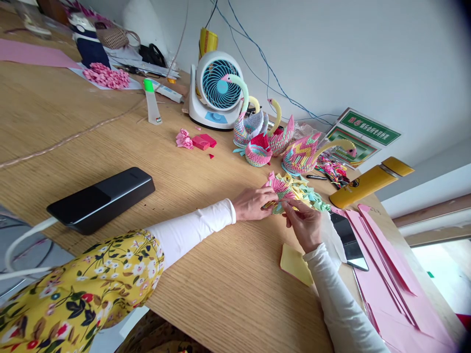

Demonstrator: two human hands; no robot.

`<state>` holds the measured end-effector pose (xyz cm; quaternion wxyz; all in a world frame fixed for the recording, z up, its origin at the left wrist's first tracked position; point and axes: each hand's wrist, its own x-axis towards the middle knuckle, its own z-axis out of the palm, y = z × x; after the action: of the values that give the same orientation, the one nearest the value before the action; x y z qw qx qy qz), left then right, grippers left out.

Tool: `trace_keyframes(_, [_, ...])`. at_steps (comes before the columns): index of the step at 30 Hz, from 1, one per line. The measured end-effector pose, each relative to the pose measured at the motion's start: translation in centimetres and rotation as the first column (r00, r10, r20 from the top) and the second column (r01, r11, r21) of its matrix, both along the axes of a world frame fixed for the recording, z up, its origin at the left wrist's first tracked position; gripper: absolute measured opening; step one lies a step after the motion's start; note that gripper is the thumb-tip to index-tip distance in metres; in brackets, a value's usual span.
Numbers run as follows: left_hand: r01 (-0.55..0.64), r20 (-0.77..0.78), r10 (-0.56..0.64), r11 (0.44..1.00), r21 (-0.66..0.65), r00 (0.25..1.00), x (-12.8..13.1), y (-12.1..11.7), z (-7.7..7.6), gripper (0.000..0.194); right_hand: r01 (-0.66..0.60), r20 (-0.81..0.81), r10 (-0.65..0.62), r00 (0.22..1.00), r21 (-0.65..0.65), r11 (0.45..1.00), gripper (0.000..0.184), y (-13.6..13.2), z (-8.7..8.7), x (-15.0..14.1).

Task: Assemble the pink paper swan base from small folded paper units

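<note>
Near the right edge of the wooden bench [221, 274], the left hand [252, 203] grips a pink-and-green folded-paper piece [280, 188]; the right hand [304, 224] pinches its rim, work seemingly needing light pressure.

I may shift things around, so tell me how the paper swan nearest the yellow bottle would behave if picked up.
The paper swan is probably light for its size, being built from small folded pieces. Its slim neck reaches well out from the body, so that part looks fragile, and a push might tip it that way.
</note>
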<state>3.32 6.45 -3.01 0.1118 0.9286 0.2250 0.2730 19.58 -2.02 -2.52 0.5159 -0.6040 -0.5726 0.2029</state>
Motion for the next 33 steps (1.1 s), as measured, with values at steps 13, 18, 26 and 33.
trace_keyframes(13, [0.025,-0.003,-0.025,0.999,0.02,1.0,-0.13,0.3,-0.26,0.023,0.014,-0.165,-0.019,0.986,-0.03,0.999,0.028,-0.07,0.08,-0.47])
trace_keyframes(18, [0.029,0.017,-0.03,0.999,0.023,0.999,-0.08,0.34,-0.39,0.024,0.018,-0.153,-0.019,0.988,-0.009,1.0,0.027,-0.04,-0.37,-0.44])
trace_keyframes(26, [0.035,0.038,-0.035,0.999,0.016,0.999,-0.11,0.39,-0.31,0.024,-0.019,0.15,0.001,0.989,0.117,0.993,0.021,-0.04,0.09,-0.08])
trace_keyframes(33, [0.049,0.055,-0.048,0.999,-0.014,0.997,-0.16,0.38,-0.37,0.025,-0.078,0.139,0.063,0.988,0.106,0.991,0.019,-0.18,0.25,-0.04])
